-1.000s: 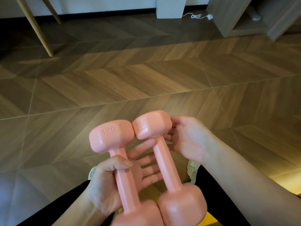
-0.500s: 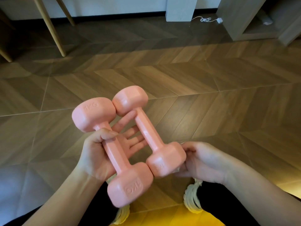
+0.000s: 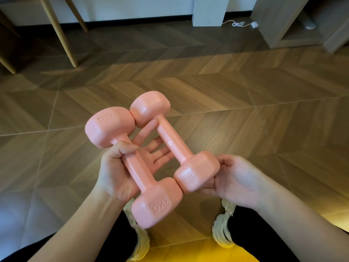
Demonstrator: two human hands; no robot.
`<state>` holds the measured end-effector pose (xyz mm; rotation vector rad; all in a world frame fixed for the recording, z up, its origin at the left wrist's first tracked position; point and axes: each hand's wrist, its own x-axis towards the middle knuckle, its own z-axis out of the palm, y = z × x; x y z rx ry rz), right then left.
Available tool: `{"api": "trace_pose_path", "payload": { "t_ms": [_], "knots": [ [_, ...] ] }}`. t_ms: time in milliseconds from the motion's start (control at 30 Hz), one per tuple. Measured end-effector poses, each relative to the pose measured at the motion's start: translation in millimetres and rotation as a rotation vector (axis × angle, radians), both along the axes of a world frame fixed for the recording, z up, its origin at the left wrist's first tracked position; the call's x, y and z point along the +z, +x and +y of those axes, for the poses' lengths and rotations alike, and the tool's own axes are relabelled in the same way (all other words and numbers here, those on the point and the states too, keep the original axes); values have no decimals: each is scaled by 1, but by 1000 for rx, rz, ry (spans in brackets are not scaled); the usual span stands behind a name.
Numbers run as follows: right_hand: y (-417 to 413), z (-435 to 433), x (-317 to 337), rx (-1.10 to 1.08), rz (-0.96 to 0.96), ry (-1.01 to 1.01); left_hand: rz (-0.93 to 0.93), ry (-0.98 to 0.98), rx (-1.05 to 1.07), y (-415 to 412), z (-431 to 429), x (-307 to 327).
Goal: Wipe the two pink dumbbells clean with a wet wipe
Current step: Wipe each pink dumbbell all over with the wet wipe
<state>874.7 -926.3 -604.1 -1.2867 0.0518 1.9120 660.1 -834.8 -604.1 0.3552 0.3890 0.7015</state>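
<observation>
Thumb curling over the left dumbbell [image 3: 140, 172], the left hand [image 3: 113, 174] is cradling the right dumbbell [image 3: 174, 147] on spread fingers; the right hand [image 3: 238, 183] is clasping its near head. Both axes are running near-to-far, side by side, heads touching. No wipe is showing.

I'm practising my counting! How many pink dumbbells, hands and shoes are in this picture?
Pink dumbbells: 2, left dumbbell, right dumbbell
Hands: 2, left hand, right hand
Cream shoes: 2
Total: 6
</observation>
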Motion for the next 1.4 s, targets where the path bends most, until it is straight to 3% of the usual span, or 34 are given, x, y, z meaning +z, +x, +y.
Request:
{"api": "trace_pose_path", "payload": {
  "t_ms": [367, 533, 733, 933, 1167, 1400],
  "knots": [
    [-7, -7, 5, -141, 0, 11, 21, 34, 71, 7, 8, -1],
    [0, -3, 12, -340, -4, 75, 23, 55, 112, 11, 11, 2],
    [-17, -5, 10, -341, 95, 61, 30, 78, 138, 23, 15, 8],
    [-2, 1, 17, -512, 30, 193, 26, 78, 158, 31, 18, 10],
    [-11, -4, 14, -407, 163, 96, 45, 125, 124, 35, 20, 10],
    [0, 0, 19, -497, 49, 194, 25, 136, 104, 34, 20, 9]
  ]
}}
